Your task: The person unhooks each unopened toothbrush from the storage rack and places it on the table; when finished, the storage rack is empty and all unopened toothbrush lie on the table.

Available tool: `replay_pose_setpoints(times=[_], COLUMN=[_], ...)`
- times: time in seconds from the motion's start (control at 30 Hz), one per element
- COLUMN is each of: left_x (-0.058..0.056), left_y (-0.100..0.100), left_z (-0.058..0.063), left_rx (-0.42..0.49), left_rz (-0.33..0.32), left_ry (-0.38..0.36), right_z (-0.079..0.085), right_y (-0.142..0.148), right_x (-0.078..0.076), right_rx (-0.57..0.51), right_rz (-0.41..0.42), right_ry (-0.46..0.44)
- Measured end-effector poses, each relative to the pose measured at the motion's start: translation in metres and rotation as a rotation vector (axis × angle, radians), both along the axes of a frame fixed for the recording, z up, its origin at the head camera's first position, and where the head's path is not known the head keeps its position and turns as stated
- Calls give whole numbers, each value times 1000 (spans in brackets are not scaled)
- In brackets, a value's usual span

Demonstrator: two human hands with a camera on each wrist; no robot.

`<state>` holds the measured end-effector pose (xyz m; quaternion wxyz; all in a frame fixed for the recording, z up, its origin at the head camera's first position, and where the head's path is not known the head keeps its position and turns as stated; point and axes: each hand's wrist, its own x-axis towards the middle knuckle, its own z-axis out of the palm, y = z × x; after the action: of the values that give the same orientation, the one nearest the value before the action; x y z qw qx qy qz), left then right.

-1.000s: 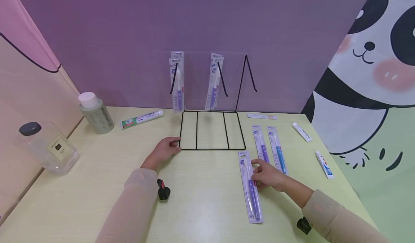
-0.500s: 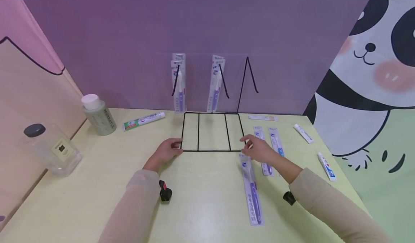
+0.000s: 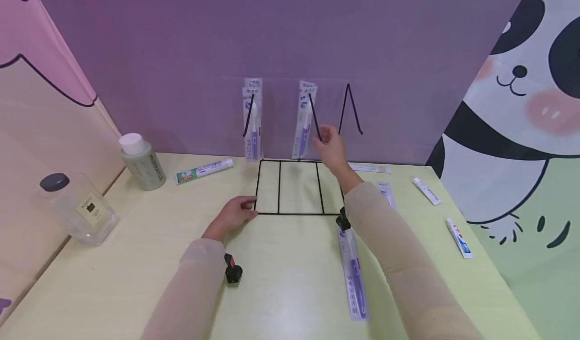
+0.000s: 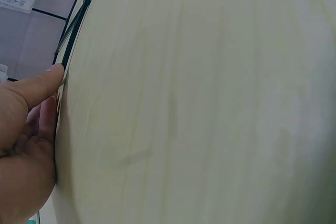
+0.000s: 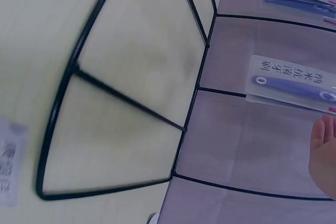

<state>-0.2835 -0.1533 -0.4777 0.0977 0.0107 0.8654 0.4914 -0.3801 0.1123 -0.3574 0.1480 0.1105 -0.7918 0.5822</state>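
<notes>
rack [image 3: 290, 214] being pinched on table [image 3: 290, 284] by left hand [image 3: 233, 216]; pack [image 3: 302, 123] being held up by middle hook [image 3: 315, 117]; right hand [image 3: 332, 148] being poised at hook tip, can't tell if gripping; pack probably light, stiff, kinda slick; edges best being pinched

Right grip [image 3: 332, 148] higher (by middle hook [image 3: 314, 111])

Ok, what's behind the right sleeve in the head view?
A toothbrush pack shows its top end beyond the right sleeve; its lower part, and anything else there, is covered.
</notes>
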Motion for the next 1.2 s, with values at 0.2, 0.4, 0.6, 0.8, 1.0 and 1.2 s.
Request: replay_pose_setpoints(times=[0.2, 0.4, 0.6, 0.8, 1.0, 1.2], left_x=[1, 2, 1, -1, -1, 1], left_y=[0, 1, 1, -1, 0, 0], left_z=[1, 1, 1, -1, -2, 0], left_rx=[-12, -17, -19, -9, -13, -13], left_rz=[7, 7, 14, 15, 16, -5], left_ry=[3, 7, -6, -15, -7, 6], right_z=[6, 16, 21, 19, 14, 20], right_y=[-19, -23, -26, -28, -25, -19], right_x=[-13, -18, -19, -18, -16, -14], right_rx=[-40, -55, -41, -58, -94, -183], right_rz=[-19, -43, -64, -65, -9, -3], right_ry=[-13, -11, 11, 82, 182, 139])
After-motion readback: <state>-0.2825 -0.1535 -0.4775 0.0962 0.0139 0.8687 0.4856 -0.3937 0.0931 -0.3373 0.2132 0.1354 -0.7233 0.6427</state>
